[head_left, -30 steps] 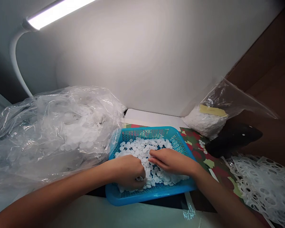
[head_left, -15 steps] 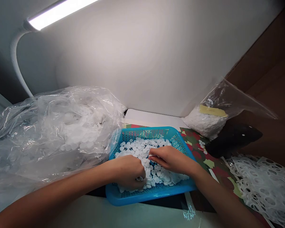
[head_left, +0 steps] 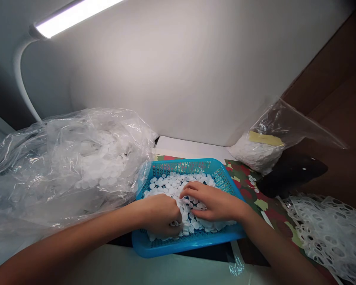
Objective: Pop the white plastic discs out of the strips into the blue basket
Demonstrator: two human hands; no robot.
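A blue plastic basket (head_left: 154,250) with perforated walls holds a layer of small round white discs (head_left: 173,183). Inside it at the left, my left hand (head_left: 161,215) is curled closed, and a bit of white disc shows between its fingers. My right hand (head_left: 209,201) hovers low over the discs on the right side, thumb and fingers spread apart. Its fingertips are close to the discs; whether they touch any, I cannot tell.
A large clear plastic bag (head_left: 71,158) with white pieces lies left of the basket. At the right are a tied-looking bag (head_left: 256,152) with a yellow label, a black object (head_left: 293,174) and a heap of white ring-holed sheets (head_left: 332,237). A lamp (head_left: 77,18) shines above.
My right hand has opened from a pinch, its fingers spreading apart over the discs. My left hand stays closed in the same place.
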